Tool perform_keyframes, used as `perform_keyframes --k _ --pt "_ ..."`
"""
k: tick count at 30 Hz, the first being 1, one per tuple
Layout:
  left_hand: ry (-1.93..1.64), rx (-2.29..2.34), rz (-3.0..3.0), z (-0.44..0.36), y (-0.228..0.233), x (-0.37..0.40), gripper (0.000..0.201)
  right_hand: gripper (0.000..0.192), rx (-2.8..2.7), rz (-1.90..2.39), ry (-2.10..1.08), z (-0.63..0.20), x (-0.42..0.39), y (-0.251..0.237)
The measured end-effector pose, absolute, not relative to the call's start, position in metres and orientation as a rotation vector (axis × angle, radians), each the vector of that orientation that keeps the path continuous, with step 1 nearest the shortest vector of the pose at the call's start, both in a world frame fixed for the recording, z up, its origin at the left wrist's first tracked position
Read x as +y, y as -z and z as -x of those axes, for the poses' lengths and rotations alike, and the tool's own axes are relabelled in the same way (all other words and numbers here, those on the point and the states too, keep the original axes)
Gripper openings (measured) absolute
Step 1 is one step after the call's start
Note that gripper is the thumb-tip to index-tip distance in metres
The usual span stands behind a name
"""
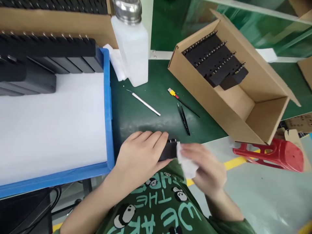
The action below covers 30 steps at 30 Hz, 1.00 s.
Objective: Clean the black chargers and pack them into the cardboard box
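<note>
My left hand (143, 149) is wrapped round a black rectangular block (168, 151) with small shiny metal parts along its top edge. Most of that block is hidden under the fingers. A crumpled white wipe (187, 165) is pinched in my right hand (207, 165), which is slightly blurred and presses the wipe to the block's right end. Beyond the hands lie black tweezers (183, 119), a short cable (186, 105) with a yellow and red plug end, and a thin white-handled pick (146, 104).
On the left, a blue-rimmed tray (109, 110) holds rows of black blocks (73, 53). A white pump bottle (135, 48) stands behind it on folded white wipes (117, 65). An open cardboard box (209, 87) with similar blocks overhangs the table at right, above a red stool (287, 156).
</note>
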<state>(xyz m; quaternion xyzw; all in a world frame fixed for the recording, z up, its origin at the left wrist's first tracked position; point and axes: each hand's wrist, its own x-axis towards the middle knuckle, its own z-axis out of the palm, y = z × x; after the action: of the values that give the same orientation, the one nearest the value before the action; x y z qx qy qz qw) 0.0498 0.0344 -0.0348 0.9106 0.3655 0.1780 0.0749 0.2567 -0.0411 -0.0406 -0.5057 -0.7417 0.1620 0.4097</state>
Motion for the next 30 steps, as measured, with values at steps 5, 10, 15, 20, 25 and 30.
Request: perform_keyframes --k 5,10,15,20,25,30 --pt "-0.482 1.09 -2.743 -0.051 0.033 0.035 0.028 0.057 -2.112 1.264 -0.294 -0.242 -0.055 0.051" --pt "-0.448 1.115 -2.747 -0.052 0.031 0.035 0.029 0.054 -2.181 1.192 -0.313 -0.244 -0.043 0.042" --pt "-0.397 1.096 -2.739 -0.051 0.03 0.036 0.026 0.054 -2.228 1.236 -0.359 -0.252 -0.044 0.036" --pt "-0.473 1.116 -2.765 -0.052 0.031 0.036 0.033 0.054 -2.163 1.122 -0.385 -0.239 -0.041 0.041" --pt "-0.432 1.084 -2.772 -0.05 0.031 0.036 0.026 0.053 -2.249 1.22 -0.385 -0.252 -0.048 0.036" --pt "-0.43 1.077 -2.785 -0.05 0.035 0.036 0.026 0.051 -2.222 1.166 -0.256 -0.25 -0.048 0.044"
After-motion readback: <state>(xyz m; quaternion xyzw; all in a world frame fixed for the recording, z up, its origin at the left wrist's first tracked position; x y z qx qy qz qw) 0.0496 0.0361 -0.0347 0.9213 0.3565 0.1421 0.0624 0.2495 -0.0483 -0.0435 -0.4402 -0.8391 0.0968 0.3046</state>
